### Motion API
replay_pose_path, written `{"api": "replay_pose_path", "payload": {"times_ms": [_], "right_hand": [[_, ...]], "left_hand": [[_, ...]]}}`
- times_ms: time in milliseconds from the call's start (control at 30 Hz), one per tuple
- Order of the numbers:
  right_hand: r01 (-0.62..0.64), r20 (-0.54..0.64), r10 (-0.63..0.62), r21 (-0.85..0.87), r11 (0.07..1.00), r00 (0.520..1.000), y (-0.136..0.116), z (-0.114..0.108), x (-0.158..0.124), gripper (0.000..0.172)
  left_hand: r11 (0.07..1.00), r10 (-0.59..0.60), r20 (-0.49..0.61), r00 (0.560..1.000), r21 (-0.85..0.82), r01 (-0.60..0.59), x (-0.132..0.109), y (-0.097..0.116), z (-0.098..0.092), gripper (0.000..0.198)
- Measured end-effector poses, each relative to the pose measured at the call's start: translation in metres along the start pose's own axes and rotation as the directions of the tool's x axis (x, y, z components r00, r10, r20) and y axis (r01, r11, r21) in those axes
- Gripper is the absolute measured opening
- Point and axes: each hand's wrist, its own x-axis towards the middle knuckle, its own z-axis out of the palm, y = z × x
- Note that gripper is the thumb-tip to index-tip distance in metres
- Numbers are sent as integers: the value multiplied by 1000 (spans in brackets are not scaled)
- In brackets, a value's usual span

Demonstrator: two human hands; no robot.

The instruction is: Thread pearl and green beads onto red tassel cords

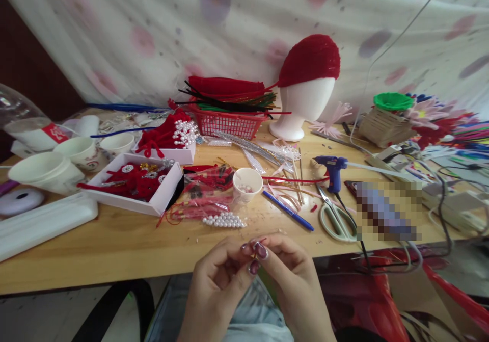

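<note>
My left hand [225, 275] and my right hand [288, 268] meet in front of the table's edge, above my lap. Both are closed in a pinch, fingertips together, on a thin red strand [255, 254] that barely shows between the nails; the rest is hidden by the fingers. Just beyond them on the table lie a cluster of white pearl beads [224, 220] and a paper cup [247, 191] with some beads inside. A blue pen [288, 210] rests to the right of the cup, not touched by either hand.
White-handled scissors [336, 219], a blue glue gun [331, 171] and a blurred-out flat object [385, 209] lie at right. A foam head [301, 100] wears a red cap. A red basket [225, 123] of fuzzy stems stands behind. At left are a white box [160, 202] and paper cups [42, 168].
</note>
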Motion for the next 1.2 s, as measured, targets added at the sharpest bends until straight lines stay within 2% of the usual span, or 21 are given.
{"api": "replay_pose_path", "payload": {"times_ms": [100, 200, 267, 367, 433, 533, 633, 833, 933, 1000, 1067, 1100, 1133, 1200], "right_hand": [[85, 113, -77, -64, 994, 991, -1, -5, 2, 12], [137, 202, -108, -139, 981, 973, -5, -7, 3, 7], [153, 205, -114, -190, 970, 972, -8, -6, 3, 4], [209, 219, -146, -297, 932, 965, -13, -5, 3, 3], [242, 232, -160, -385, 891, 959, -16, -4, 3, 6], [294, 265, -184, -476, 829, 947, -16, -5, 5, 11], [345, 302, -220, -466, 815, 927, -9, -10, 6, 13], [302, 342, -172, -375, 876, 924, -3, -13, 7, 11], [331, 336, -210, -359, 873, 918, -3, -15, 10, 9], [362, 331, -244, -364, 858, 911, -3, -19, 14, 8], [345, 334, -226, -358, 868, 915, -1, -22, 20, 8], [315, 342, -196, -340, 886, 919, 0, -24, 23, 9], [277, 360, -156, -314, 908, 920, 2, -24, 25, 10], [205, 415, -81, -263, 943, 906, 6, -23, 29, 15]], "left_hand": [[991, 55, -46, 997, 127, -49, -3, 3, -3, 10], [926, 239, -89, 967, 322, -199, -4, 12, -6, 21], [887, 311, -52, 949, 374, -271, -5, 18, -6, 29], [920, 275, -18, 961, 297, -257, -3, 25, -5, 31], [931, 260, -23, 965, 272, -244, -1, 28, -4, 19], [878, 326, -4, 946, 371, -301, 3, 30, -4, 9], [853, 339, 6, 941, 420, -310, 4, 28, -7, 13], [937, 236, -80, 968, 284, -205, 2, 13, -6, 19], [902, 268, -49, 962, 363, -232, 5, 17, -10, 19], [763, 389, 41, 920, 545, -347, 16, 36, -17, 16], [447, 511, 230, 828, 752, -485, 36, 67, -22, 20], [282, 512, 331, 793, 807, -519, 49, 85, -23, 24], [145, 459, 432, 776, 826, -545, 63, 101, -22, 28], [-42, 170, 539, 825, 840, -540, 92, 128, -16, 37]]}}
